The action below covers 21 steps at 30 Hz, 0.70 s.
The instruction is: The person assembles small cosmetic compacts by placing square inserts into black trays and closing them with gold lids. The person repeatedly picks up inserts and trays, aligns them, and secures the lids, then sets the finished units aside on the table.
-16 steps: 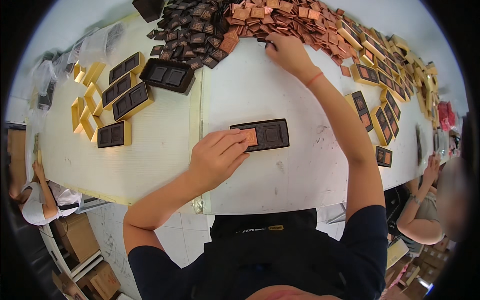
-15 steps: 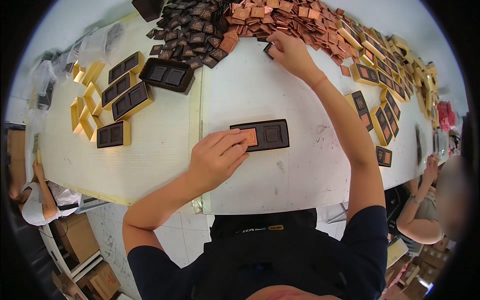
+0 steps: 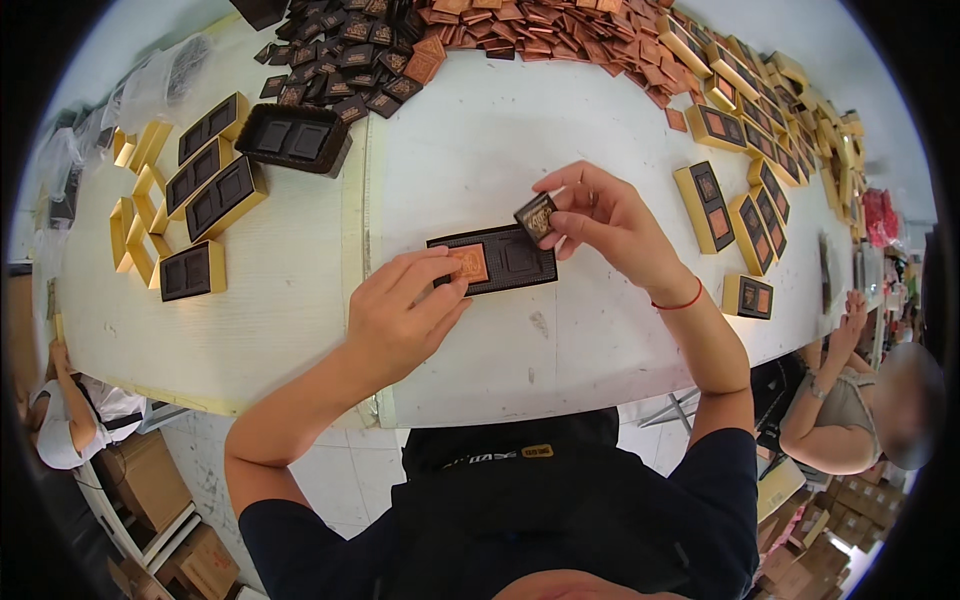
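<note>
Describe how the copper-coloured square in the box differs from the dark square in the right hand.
The copper square lies in the left recess of the box; the dark square is tilted, held by the right hand. The copper square is reddish-brown; the dark square is near-black with paler marking. Both are square pieces with surface designs.

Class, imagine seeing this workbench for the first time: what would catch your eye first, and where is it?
Probably the big heap of copper-coloured squares at the table's far edge, with a heap of dark squares spilling beside it on the left. Next, in the middle, the right hand holds up a dark square over a two-compartment tray, while the left hand touches the copper square in its left compartment.
</note>
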### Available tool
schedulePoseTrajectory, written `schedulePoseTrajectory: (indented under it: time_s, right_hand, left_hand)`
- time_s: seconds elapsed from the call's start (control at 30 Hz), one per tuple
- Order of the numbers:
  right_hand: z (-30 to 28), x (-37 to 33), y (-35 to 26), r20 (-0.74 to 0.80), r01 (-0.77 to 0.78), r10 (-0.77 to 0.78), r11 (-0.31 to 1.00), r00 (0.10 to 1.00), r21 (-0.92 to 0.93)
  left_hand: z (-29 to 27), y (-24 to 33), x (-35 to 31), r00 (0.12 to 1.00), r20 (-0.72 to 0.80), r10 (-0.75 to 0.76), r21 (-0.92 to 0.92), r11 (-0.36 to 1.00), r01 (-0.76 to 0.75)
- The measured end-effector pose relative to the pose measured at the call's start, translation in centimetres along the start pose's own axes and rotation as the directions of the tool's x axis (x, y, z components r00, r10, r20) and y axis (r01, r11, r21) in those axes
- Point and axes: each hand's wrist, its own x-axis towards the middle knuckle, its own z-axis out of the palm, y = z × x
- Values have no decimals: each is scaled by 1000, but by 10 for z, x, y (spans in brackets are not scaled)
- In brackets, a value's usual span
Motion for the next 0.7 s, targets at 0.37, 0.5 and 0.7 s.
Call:
schedulePoseTrajectory:
  time_s: [0.37,0.5,0.7]
  right_hand:
    - [10,18,-15,359,505,-355,642,863,-577]
    - [10,15,-5,289,482,-387,678,876,-555]
    - [17,-10,18,324,551,-511,392,796,-737]
  left_hand:
    - [0,-2,0,1000,1,13,-24,1000,-13]
    - [0,-1,0,1000,23,8,-18,1000,-8]
    - [2,0,-1,1000,21,3,-10,1000,-3]
